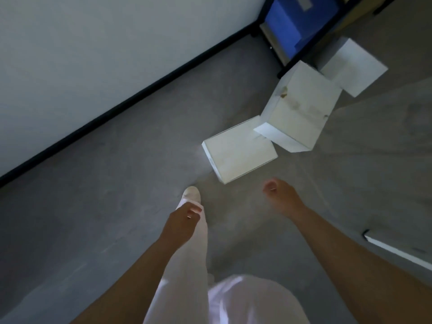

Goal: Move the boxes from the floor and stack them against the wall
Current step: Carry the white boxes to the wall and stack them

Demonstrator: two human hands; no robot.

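Observation:
Three white boxes lie scattered on the grey floor ahead of me. The nearest box [238, 150] lies flat just beyond my hands. A larger box [301, 108] stands behind it, touching its far corner. A third box [353, 66] lies further back to the right. My left hand [184, 220] hangs loosely curled and holds nothing, short of the nearest box. My right hand [278, 195] is also loosely curled and holds nothing, close to that box's near corner. The white wall [93, 54] with a black baseboard runs along the left.
A dark-framed shelf [268, 26] holding a blue bin [294, 22] stands against the wall at the far end, right behind the boxes. A white strip with a dark end [395, 251] lies on the floor at the right. My white-trousered leg and shoe [191, 195] step forward.

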